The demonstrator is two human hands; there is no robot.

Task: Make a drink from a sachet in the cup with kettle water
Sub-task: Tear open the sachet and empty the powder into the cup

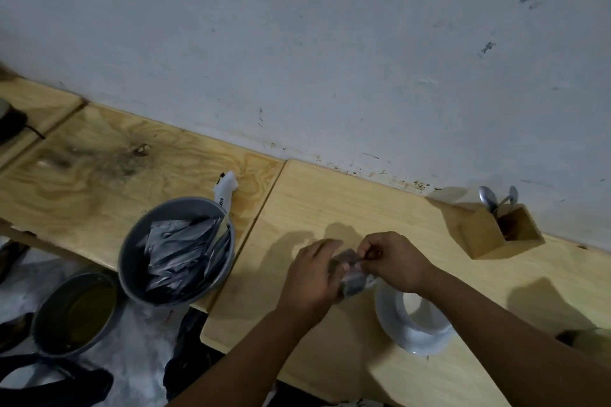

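Note:
A small silvery sachet [352, 277] is held between both hands above the wooden table. My left hand [312, 277] grips its lower body. My right hand [393, 261] pinches its top edge with thumb and fingertips. Just below and to the right of the sachet, a white cup [416, 324] stands on the table, partly hidden by my right wrist. The kettle is mostly out of view; only a dark base with a cord [11, 124] shows at the far left edge.
A grey bowl [177, 249] full of several silvery sachets sits left of my hands at the table edge. A second grey bowl [74, 314] stands lower left. A wooden holder with spoons [501, 228] stands at the wall on the right. A white torn wrapper [226, 190] lies behind the bowl.

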